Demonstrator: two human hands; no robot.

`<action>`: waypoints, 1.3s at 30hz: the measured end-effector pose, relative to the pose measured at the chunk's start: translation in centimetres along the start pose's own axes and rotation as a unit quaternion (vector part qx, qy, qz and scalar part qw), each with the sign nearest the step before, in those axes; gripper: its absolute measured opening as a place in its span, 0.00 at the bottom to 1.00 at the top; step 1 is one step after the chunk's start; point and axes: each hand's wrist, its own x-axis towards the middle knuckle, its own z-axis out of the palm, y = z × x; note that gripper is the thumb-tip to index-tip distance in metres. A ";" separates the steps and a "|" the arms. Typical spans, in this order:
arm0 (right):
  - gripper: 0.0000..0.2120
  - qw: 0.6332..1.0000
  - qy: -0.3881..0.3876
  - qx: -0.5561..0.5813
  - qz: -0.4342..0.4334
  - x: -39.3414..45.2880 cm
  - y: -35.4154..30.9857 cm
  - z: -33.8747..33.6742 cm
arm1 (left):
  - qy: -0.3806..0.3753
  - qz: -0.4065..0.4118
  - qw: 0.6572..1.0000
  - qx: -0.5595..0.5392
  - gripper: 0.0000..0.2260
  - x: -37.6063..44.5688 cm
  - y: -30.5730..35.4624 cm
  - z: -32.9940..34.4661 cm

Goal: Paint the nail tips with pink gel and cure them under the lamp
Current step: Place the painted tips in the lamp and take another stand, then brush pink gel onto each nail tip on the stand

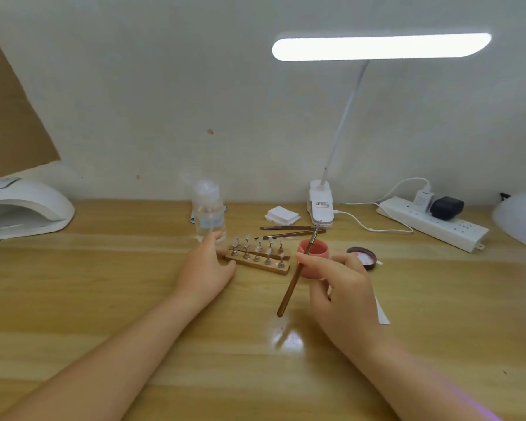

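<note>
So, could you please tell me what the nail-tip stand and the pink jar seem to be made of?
The nail-tip stand: probably wood, matte brown, with metallic-looking pegs. The pink jar: likely plastic, an opaque wall with a soft sheen.

- Bright, even light comes from the lit bar of the desk lamp (380, 46) at upper right; the bar is blown out to pure white.
- Glare patch on the wooden table (104, 284) at lower centre.
- Shadows are soft and faint.
- Overall softness; clear bottle (208, 215) looks blurred.
- Wide-angle bending at the edges; purple flare at lower right.
</note>
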 end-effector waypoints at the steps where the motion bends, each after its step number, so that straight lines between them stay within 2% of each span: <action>1: 0.23 1.000 -0.002 -0.002 0.000 0.0 0.0 0.0 | -0.005 -0.001 1.000 -0.004 0.29 -0.1 0.1 -0.3; 5: 0.24 1.000 -0.017 -0.011 -0.003 0.0 -0.3 -0.2 | -0.047 0.001 0.999 -0.018 0.31 -0.2 0.0 -1.2; 11: 0.23 0.999 -0.031 -0.012 0.002 -0.1 -0.2 -0.4 | -0.101 0.059 0.993 0.001 0.34 0.1 -0.3 -2.2; 16: 0.24 0.998 -0.041 -0.008 0.035 -0.2 -0.2 -0.7 | -0.159 0.044 0.986 0.002 0.32 0.7 -1.0 -3.8; 24: 0.27 0.989 -0.048 0.099 0.095 0.1 -0.6 -1.4 | -0.231 0.053 0.971 -0.027 0.30 -0.4 -0.5 -5.6; 29: 0.27 0.978 -0.064 0.166 0.108 0.2 -1.4 -1.7 | -0.251 0.099 0.962 -0.033 0.28 -2.1 1.7 -4.0; 32: 0.28 0.975 -0.076 0.184 0.098 0.1 -2.1 -1.9 | -0.238 0.140 0.961 0.011 0.28 -2.4 2.6 -4.3; 34: 0.31 0.969 -0.087 0.206 0.101 0.1 -2.5 -2.0 | -0.165 0.207 0.963 0.052 0.28 -2.3 3.1 -4.9; 36: 0.33 0.965 -0.099 0.221 0.101 0.1 -2.8 -1.9 | -0.085 0.272 0.958 0.022 0.25 -2.8 4.1 -5.1; 39: 0.30 0.966 -0.120 0.215 0.082 -0.1 -3.2 -1.8 | -0.056 0.325 0.942 -0.070 0.21 -4.8 5.7 -4.3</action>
